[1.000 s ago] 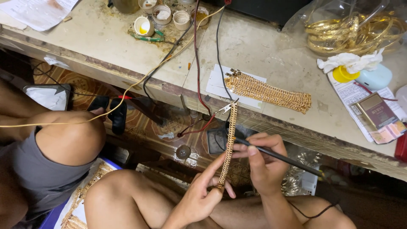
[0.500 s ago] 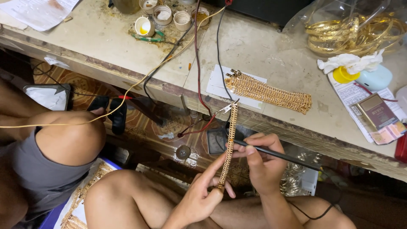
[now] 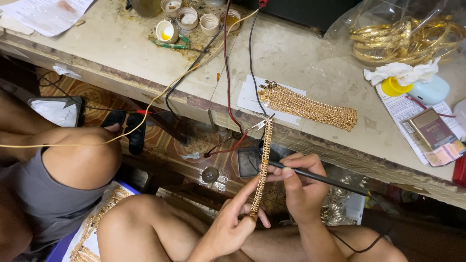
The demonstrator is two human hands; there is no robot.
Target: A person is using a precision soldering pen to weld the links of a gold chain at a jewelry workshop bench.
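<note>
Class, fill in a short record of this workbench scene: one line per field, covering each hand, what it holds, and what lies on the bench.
left hand: pinches the lower end of a gold chain strip
right hand: holds a dark rod against the strip
strip top: held by a clip on a wire
bench: more gold chain strips on white paper, small cups, bag of gold bangles

My left hand (image 3: pixel 228 225) and right hand (image 3: pixel 301 191) below the workbench (image 3: pixel 310 63) edge, chain strip (image 3: pixel 261 170) between them, chain pile (image 3: pixel 310 104) on the bench above, small cups (image 3: pixel 189 19) at its far left, bangles (image 3: pixel 407 39) far right.
</note>
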